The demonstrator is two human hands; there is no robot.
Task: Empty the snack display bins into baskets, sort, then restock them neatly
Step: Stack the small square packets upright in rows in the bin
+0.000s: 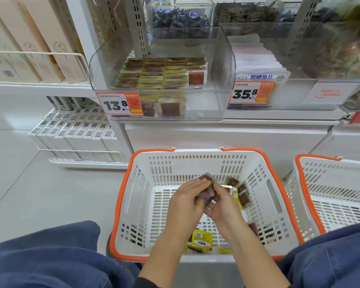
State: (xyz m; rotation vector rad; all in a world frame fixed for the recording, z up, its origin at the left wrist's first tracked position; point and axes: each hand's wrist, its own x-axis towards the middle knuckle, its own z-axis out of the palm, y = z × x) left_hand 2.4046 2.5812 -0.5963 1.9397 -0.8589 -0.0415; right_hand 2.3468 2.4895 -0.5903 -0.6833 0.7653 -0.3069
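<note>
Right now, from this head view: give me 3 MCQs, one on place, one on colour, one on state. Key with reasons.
1. Where are the hands?
A. Inside the clear bin
B. Over the middle basket
C. On the floor

2. What colour is the middle basket's rim?
A. Orange
B. Blue
C. Black

3. What state is the bin with the 13.8 tag in?
A. Completely bare
B. Heaped over its top edge
C. Partly filled with packets in neat rows

Key:
1 B: the left hand and right hand meet above the middle basket, together holding snack packets.
2 A: an orange rim runs round its white slotted walls.
3 C: the bin behind the 13.8 tag holds rows of packets towards its left, with bare space on the right.
</note>
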